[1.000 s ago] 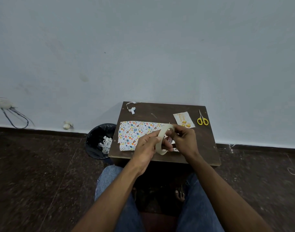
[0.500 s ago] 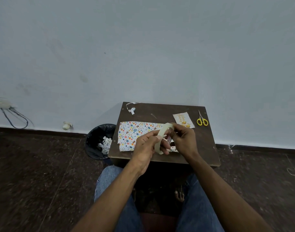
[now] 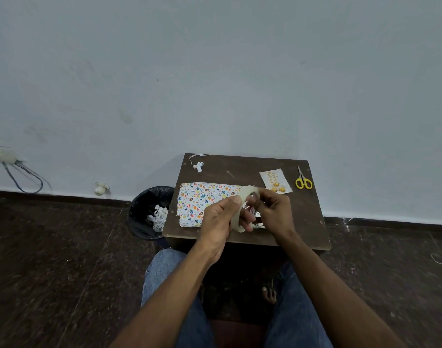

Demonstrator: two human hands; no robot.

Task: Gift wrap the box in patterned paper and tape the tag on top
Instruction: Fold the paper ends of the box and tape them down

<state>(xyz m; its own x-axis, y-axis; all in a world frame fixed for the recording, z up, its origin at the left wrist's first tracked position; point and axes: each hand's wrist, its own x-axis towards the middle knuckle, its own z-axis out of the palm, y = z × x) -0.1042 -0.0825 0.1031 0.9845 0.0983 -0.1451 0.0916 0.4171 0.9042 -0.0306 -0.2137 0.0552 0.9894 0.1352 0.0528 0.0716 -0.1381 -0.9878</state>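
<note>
A person in blue jeans is sitting at a small dark table (image 3: pixel 302 222), working a roll of tape (image 3: pixel 241 209) held up between both hands above its near edge. The left hand (image 3: pixel 221 219) is gripping the roll, its thumb lying along the outer rim and its fingers curled through the core, while the right hand (image 3: pixel 273 212) is pinching at the roll's upper edge, seemingly picking for the loose end. No strip of tape is showing free yet. Beneath the hands, the patterned paper (image 3: pixel 199 200) is lying flat on the tabletop, open and unfolded to the left; the box is not clearly showing, and whether it is sitting under the hands cannot be told. Farther back on the right, the birthday tag (image 3: pixel 275 180) is lying loose and untaped beside yellow scissors (image 3: pixel 303 180). A scrap of ribbon (image 3: pixel 198 164) is resting at the far left corner, and a black bin (image 3: pixel 149 212) holding paper offcuts is standing on the floor beside the table. By these signs the wrapping is at an early stage, with folding, sealing and tagging all remaining.
</note>
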